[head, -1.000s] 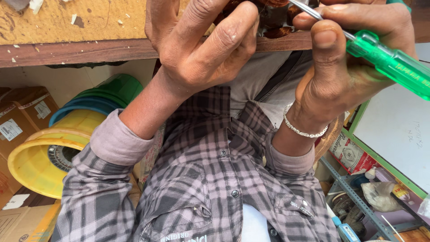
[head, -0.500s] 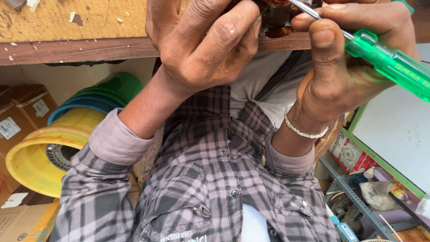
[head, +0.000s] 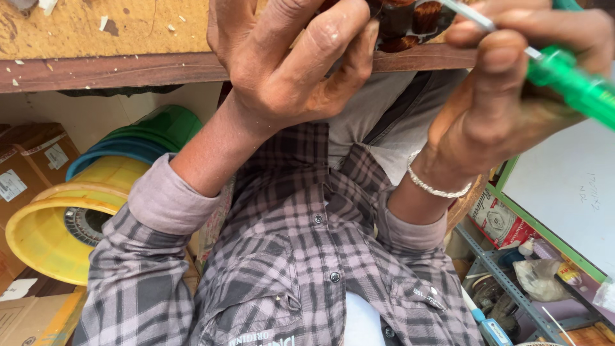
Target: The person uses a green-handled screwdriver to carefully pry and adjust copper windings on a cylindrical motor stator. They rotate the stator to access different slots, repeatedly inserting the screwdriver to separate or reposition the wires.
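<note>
My left hand curls over a dark object wound with copper wire at the edge of a wooden workbench; most of that object is hidden behind my fingers and the top of the view. My right hand grips a screwdriver with a clear green handle. Its metal shaft points left to the copper windings. A silver bracelet circles my right wrist. My checked shirt fills the lower middle of the view.
Yellow, blue and green plastic spools lie stacked under the bench at the left, beside cardboard boxes. At the lower right a metal rack holds small packets and tools, next to a green-framed white board.
Both hands stay at the copper-wound object with the screwdriver against it. My left fingers shifted slightly, and the view drifted a little.
</note>
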